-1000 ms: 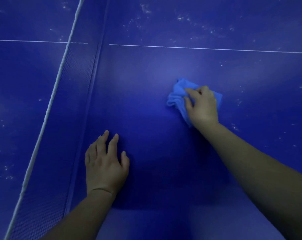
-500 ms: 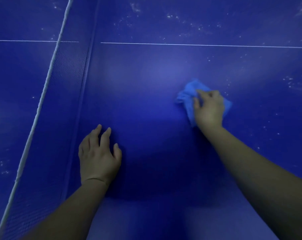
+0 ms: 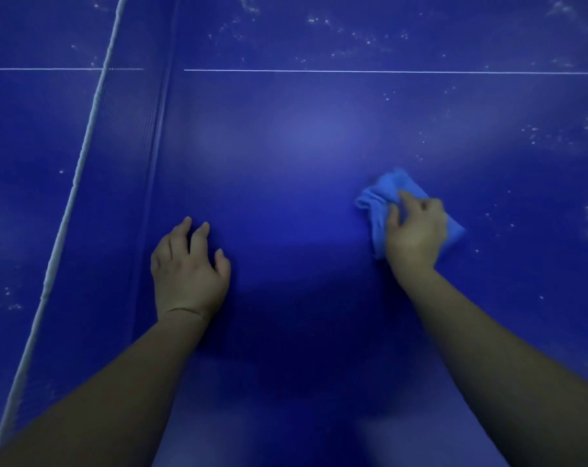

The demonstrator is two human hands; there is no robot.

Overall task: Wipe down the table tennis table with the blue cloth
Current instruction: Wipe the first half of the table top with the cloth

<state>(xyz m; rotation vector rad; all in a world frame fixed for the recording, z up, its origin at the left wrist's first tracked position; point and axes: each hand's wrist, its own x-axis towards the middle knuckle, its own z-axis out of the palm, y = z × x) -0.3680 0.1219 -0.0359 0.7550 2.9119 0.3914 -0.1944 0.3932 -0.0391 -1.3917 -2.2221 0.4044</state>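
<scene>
Two hands are resting on the table (image 3: pixel 302 203) in front of you. Your right hand (image 3: pixel 415 230) is pressing down on the cloth (image 3: pixel 378 197) at about two o'clock from the middle of the view, fingers bent over the bunched fabric and gripping it against the surface. Your left hand (image 3: pixel 188 271) is lying at about eight o'clock, palm down, fingers loosely spread and holding nothing. White specks are showing on the surface at twelve and three o'clock. You are seeing the net (image 3: pixel 84 156) running along nine o'clock, and a white line (image 3: pixel 387 71) is crossing at twelve.
</scene>
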